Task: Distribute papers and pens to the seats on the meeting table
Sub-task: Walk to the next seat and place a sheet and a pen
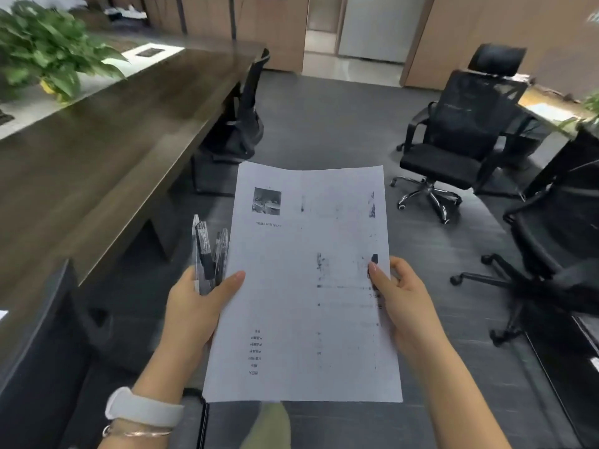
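I hold a sheaf of printed white papers (301, 286) in front of me with both hands, above the dark floor. My left hand (197, 306) grips the papers' left edge with the thumb on top and also holds several clear pens (207, 254), which stick up beside the sheet. My right hand (402, 303) pinches the right edge, thumb on the page. The long dark wooden meeting table (107, 150) runs along the left side, and a black chair (240, 124) is pushed in at it.
A potted green plant (48, 56) stands on the table's far left. Black mesh office chairs stand on the right: one (460, 137) ahead, another (557, 254) closer. A second desk edge (551, 115) is at the far right. An open doorway (353, 37) lies ahead.
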`<control>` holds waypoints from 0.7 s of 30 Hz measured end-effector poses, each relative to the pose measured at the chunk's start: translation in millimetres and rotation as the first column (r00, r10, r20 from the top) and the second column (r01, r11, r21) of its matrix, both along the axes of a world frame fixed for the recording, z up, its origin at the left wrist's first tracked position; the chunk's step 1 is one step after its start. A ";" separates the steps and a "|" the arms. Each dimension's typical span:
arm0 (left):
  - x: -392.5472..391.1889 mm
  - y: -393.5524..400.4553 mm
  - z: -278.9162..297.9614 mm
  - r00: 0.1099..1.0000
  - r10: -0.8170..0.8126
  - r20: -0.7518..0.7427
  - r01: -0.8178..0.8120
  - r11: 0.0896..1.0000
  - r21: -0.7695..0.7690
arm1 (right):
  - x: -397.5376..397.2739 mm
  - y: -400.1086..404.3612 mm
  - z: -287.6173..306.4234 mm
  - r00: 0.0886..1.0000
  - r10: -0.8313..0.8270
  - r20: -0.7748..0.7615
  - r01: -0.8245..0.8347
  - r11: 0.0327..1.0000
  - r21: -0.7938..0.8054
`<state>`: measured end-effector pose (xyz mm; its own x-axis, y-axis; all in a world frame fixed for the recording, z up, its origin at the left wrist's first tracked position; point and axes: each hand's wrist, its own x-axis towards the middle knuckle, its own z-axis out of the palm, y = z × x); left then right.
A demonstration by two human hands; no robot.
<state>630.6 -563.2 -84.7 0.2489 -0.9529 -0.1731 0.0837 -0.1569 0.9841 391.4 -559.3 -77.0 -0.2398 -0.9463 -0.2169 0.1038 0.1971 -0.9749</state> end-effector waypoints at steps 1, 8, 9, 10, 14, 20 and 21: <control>-0.9 -26.3 -3.1 1.000 0.011 0.000 -0.011 1.000 -0.005 | -1.0 -28.5 -4.7 1.000 0.011 -0.003 -0.011 1.000 0.001; -0.2 -235.2 4.0 0.998 0.059 -0.015 -0.060 0.998 -0.021 | 0.4 -257.2 3.0 0.995 0.085 -0.061 -0.085 0.996 -0.005; -0.1 -262.0 8.3 0.998 0.067 -0.013 -0.068 0.997 -0.024 | 0.0 -286.8 7.9 0.994 0.095 -0.062 -0.096 0.995 -0.016; -0.6 -288.4 12.2 0.997 0.071 -0.005 -0.071 0.997 -0.024 | -0.6 -315.6 12.1 0.993 0.105 -0.062 -0.106 0.994 -0.022; -4.4 -390.6 16.9 0.995 0.102 0.001 -0.102 0.995 -0.014 | -5.1 -426.2 15.2 0.990 0.137 -0.043 -0.138 0.990 -0.015; -9.7 -556.2 -7.6 0.983 0.184 -0.005 -0.184 0.983 0.005 | -6.9 -610.7 -8.7 0.976 0.212 -0.044 -0.211 0.977 0.010; -9.7 -585.1 -12.1 0.980 0.201 -0.006 -0.201 0.980 0.003 | -5.6 -644.0 -12.6 0.972 0.227 -0.053 -0.227 0.974 0.003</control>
